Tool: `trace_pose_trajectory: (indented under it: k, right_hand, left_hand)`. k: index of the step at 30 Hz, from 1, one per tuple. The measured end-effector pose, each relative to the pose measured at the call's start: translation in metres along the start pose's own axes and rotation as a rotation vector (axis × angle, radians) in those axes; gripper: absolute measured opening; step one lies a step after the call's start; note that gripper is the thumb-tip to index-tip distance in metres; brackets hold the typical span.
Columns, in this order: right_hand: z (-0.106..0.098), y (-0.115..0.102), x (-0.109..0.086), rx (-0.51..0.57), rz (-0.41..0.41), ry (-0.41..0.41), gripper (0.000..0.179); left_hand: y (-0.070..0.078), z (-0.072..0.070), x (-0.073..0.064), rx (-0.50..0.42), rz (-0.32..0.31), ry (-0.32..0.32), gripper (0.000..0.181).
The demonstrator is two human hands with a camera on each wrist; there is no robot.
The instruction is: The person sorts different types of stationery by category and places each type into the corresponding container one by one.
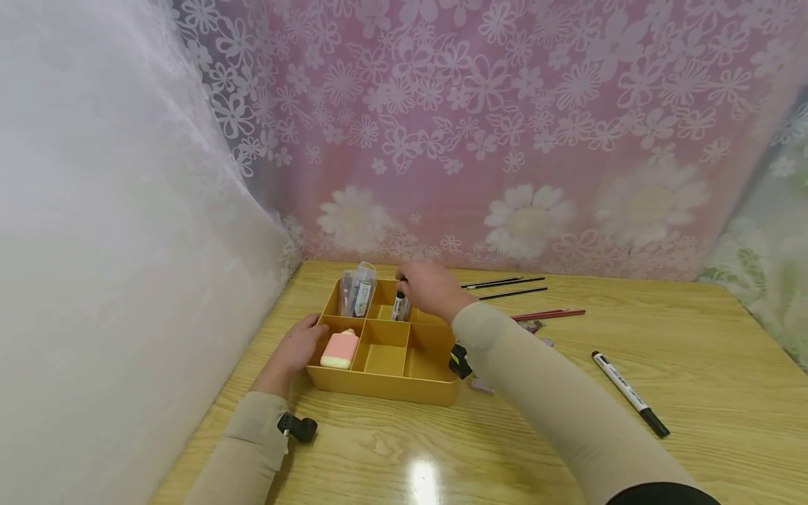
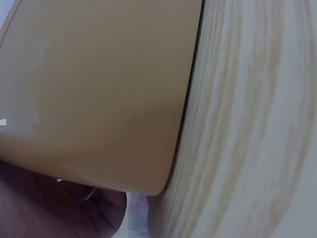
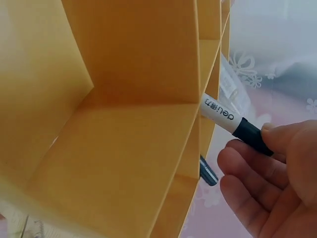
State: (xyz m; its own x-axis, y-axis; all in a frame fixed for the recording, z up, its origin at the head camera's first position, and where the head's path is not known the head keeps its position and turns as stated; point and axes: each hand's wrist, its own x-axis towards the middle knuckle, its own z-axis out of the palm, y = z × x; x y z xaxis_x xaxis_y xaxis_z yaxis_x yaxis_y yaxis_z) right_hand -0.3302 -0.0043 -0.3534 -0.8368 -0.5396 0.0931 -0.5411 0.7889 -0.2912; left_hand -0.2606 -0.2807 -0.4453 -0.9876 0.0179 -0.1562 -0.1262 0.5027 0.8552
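A yellow desk organizer (image 1: 385, 386) with several compartments stands on the table. My right hand (image 1: 432, 287) pinches the black cap of a white marker (image 3: 220, 113), printed "deli", between thumb and fingers. The marker's barrel reaches down into the back middle compartment. The dark end of another pen (image 3: 209, 171) shows beside it in the right wrist view. My left hand (image 1: 299, 347) grips the organizer's left side at the rim, with its fingers partly hidden behind the wall in the left wrist view. A pink and cream bottle (image 1: 341, 349) lies in the front left compartment.
Clear plastic packs (image 1: 358, 291) stand in the back left compartment. Right of the organizer lie dark thin sticks (image 1: 513, 293), red pencils (image 1: 555, 314), and small pieces partly hidden by my right arm. A second white marker (image 1: 621, 382) lies farther right. A floral curtain (image 1: 442, 140) hangs behind.
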Motion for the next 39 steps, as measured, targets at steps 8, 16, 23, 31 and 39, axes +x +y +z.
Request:
trace_pose_trajectory:
  k: [8,16,23,31,39]
  right_hand:
    - [-0.005,0.008,-0.003,0.033,0.116,0.004,0.040]
    - [-0.009,0.022,-0.012,0.067,0.096,-0.001,0.037]
    - [-0.018,0.037,-0.026,0.041,0.101,-0.018,0.035]
    - [-0.037,0.060,-0.049,0.014,0.131,-0.012,0.031]
    - [-0.055,0.082,-0.085,0.021,0.133,-0.012,0.029]
  left_hand:
    - [-0.001,0.001,0.002,0.002,-0.007,0.001,0.052]
    - [0.001,0.001,0.001,0.011,-0.004,0.007,0.052]
    - [0.002,0.001,0.001,0.015,-0.005,0.006,0.052]
    - [0.002,0.002,0.001,-0.002,0.000,0.003,0.052]
    - [0.001,0.001,0.000,-0.023,-0.014,0.000,0.052]
